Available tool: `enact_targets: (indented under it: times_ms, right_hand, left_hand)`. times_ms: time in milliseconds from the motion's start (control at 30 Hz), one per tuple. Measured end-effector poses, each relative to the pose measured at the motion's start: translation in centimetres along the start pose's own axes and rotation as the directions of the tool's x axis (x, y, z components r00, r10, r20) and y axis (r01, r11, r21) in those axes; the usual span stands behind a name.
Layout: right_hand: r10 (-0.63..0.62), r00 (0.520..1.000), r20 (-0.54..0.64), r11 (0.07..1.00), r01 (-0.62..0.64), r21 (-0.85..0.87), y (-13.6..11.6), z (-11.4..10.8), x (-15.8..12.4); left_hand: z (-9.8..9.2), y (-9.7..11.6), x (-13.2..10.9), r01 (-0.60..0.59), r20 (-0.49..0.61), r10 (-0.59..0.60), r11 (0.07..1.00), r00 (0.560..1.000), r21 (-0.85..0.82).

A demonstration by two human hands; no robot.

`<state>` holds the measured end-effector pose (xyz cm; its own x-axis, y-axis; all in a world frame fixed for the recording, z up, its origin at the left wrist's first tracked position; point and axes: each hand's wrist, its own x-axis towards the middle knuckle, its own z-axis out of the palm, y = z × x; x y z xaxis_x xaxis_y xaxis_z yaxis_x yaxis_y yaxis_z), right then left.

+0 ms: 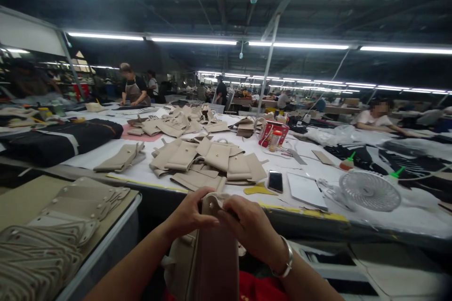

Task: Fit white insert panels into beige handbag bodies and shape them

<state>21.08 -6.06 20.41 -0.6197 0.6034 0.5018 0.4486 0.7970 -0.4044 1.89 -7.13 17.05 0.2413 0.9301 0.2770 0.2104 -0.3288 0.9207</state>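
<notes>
A beige leather bag (pixel 216 263) stands upright in front of me, its long smooth side facing me and a rounded tab with a metal snap at its top. My left hand (pixel 190 214) closes on the left of that top end, thumb pressed toward the tab. On the other side my right hand (pixel 249 225) is closed over the upper edge, its fingertips partly hidden. Beyond my hands, a pile of beige flap pouches (pixel 208 160) lies on the white-covered table (pixel 136 176). A single pouch (pixel 120 157) rests left of the pile.
Left of me, a bin (pixel 120 225) carries stacked beige pieces (pixel 38 244) with snaps. A phone (pixel 275 181), notepad (pixel 306 190) and round fan (pixel 369 190) sit right along the table edge. Farther back are a red box (pixel 272 132), a black fabric roll (pixel 60 138) and co-workers (pixel 134 87).
</notes>
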Motion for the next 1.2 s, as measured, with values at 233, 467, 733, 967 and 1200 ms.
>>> enact_targets:
  times_ms: [233, 467, 733, 967, 1200]
  right_hand:
    - [-0.251, 0.966, 0.064, 0.956, 0.237, 0.171, -1.1, -0.2, -1.7]
    - [-0.032, 0.995, -0.09, 0.979, 0.049, 0.198, -0.5, 0.3, -1.4]
    - [0.275, 0.954, -0.116, 0.953, -0.256, 0.161, 0.3, 0.9, 0.9]
    - [0.373, 0.916, -0.144, 0.917, -0.34, 0.209, 0.7, 1.6, 1.5]
    - [0.42, 0.907, -0.027, 0.894, -0.408, 0.185, 1.6, 2.9, -0.1]
  left_hand:
    - [-0.2, 0.7, -0.1, -0.044, 0.028, 0.043, 0.997, 0.999, 0.055]
    - [-0.6, 0.3, -0.2, -0.009, -0.008, 0.01, 0.997, 1.0, 0.081]
    - [-0.7, 0.6, -0.1, -0.011, -0.043, 0.013, 0.999, 0.999, 0.041]
    - [-0.2, 1.0, 0.1, 0.023, -0.132, -0.022, 1.0, 0.991, 0.009]
    - [0.1, 0.9, 0.1, 0.164, -0.17, -0.197, 0.968, 0.966, -0.19]
